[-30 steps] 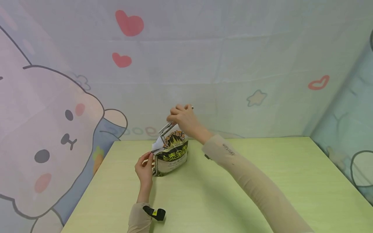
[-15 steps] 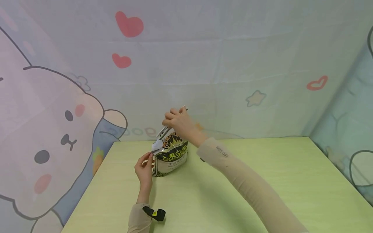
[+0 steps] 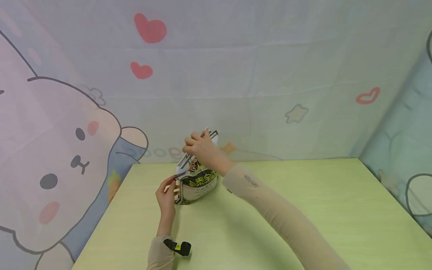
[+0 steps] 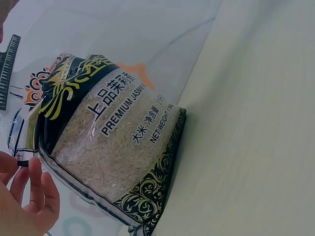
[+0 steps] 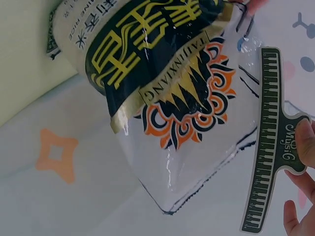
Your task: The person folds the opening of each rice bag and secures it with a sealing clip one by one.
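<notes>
A bag of jasmine rice [image 3: 200, 183] stands on the table, its dark and gold label facing out. At its upper left corner my left hand [image 3: 166, 195] pinches the bag's edge between thumb and finger, the other fingers loosely bent. Over the bag's top my right hand [image 3: 202, 148] grips the handle of a music clip [image 5: 268, 142] printed with piano keys. In the right wrist view the clip's long jaw lies right beside the bag's white top edge. The left wrist view shows rice through the clear front of the bag, and part of the clip at the left edge.
The pale green table [image 3: 287, 210] reaches back to a hanging cloth [image 3: 253, 82] printed with hearts and a cartoon animal. The bag stands near the table's back edge, close to that cloth. A black wrist strap [image 3: 179, 247] sits on the left sleeve.
My right hand has moved left and slightly down with the clip, along the bag's top. More of the bag's right top corner shows now. The left hand has stayed at its corner.
</notes>
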Demonstrator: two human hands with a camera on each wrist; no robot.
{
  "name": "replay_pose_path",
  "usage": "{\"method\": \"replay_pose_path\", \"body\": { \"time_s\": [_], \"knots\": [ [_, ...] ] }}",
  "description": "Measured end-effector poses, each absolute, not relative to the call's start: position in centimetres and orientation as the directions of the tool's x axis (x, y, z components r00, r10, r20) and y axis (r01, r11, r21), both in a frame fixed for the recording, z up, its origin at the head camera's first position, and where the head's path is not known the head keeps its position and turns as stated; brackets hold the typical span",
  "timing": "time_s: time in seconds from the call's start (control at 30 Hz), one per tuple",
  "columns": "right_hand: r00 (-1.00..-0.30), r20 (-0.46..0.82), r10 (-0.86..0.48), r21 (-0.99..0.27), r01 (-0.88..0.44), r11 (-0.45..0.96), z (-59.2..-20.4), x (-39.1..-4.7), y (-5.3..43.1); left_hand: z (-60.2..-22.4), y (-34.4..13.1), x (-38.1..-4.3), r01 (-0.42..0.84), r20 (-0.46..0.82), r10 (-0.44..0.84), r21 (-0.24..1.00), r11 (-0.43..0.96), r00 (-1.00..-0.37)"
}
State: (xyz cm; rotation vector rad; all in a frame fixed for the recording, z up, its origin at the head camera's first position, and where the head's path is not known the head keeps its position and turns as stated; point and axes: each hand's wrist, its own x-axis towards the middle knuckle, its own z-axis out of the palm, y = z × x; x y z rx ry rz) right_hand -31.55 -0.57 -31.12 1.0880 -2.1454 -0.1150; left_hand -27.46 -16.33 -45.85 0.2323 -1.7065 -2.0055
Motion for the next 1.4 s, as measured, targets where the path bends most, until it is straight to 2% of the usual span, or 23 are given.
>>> {"method": "replay_pose_path", "body": {
  "time_s": [0.23,0.53,0.9,1.4],
  "knots": [
    [-0.371,0.568,-0.734,0.391,-0.663,0.638,-32.2,-31.4,-1.3,-45.8,-16.4,-27.5,0.240,0.158,-0.462,0.963,-0.124,-0.873],
    [-0.399,0.514,-0.760,0.447,-0.632,0.634,-32.6,-30.6,-2.5,-45.8,-16.5,-27.4,0.267,0.167,-0.483,0.953,-0.146,-0.860],
    [-0.360,0.546,-0.757,0.487,-0.598,0.636,-34.3,-30.5,-3.4,-45.9,-16.1,-27.4,0.280,0.147,-0.519,0.942,-0.187,-0.842],
    [-0.369,0.524,-0.767,0.498,-0.597,0.628,-35.1,-30.3,-4.3,-46.1,-16.1,-27.2,0.288,0.178,-0.501,0.945,-0.152,-0.847]
  ]
}}
